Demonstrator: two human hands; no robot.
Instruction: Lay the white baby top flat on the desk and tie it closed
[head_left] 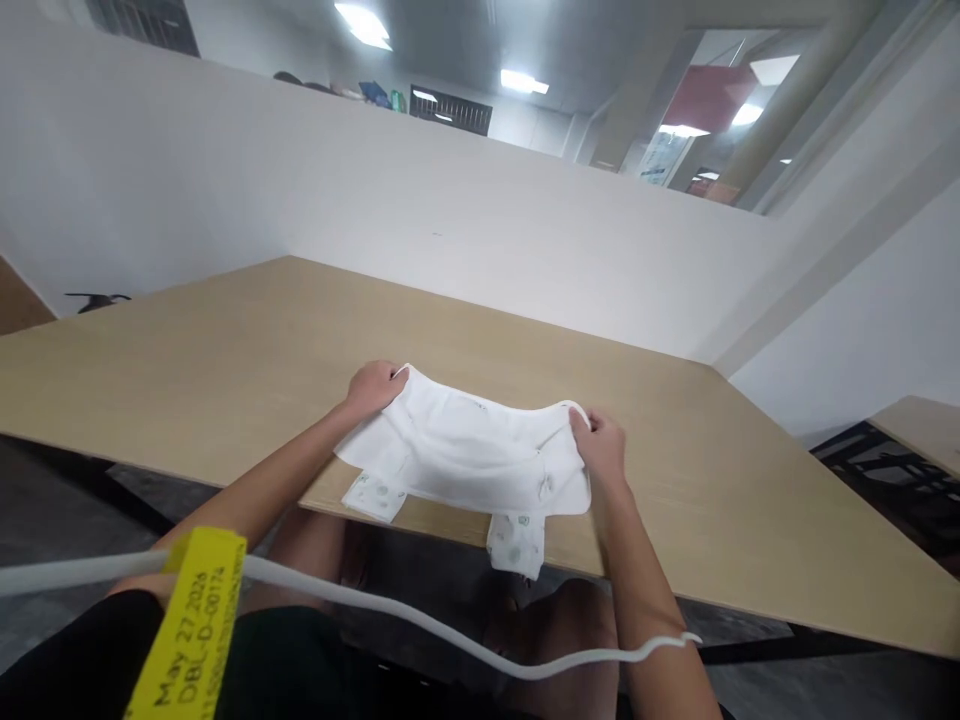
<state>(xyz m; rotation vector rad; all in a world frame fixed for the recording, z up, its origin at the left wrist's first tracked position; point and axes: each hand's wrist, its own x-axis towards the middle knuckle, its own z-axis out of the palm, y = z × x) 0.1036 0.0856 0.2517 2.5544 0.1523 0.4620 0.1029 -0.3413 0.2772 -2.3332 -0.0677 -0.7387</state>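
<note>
A small white cloth garment (487, 450), seemingly baby clothing, is stretched between my hands at the table's near edge. My left hand (375, 388) pinches its upper left corner, thumb on top. My right hand (602, 443) grips the upper right corner in the same manner. Two narrow pieces with a faint print hang from its lower side: the left piece (375, 497) lies by the edge, and the right piece (516, 545) dangles past it. Shallow folds run across the middle of the cloth. I cannot tell exactly which kind of garment it is.
The wooden table (247, 340) reaches back to a white partition wall (450, 220). A white cord (420, 615) with a yellow label (187, 625) crosses low in front of the camera. Another table (919, 430) stands at the right, and a dark object (97, 300) sits beyond the left edge.
</note>
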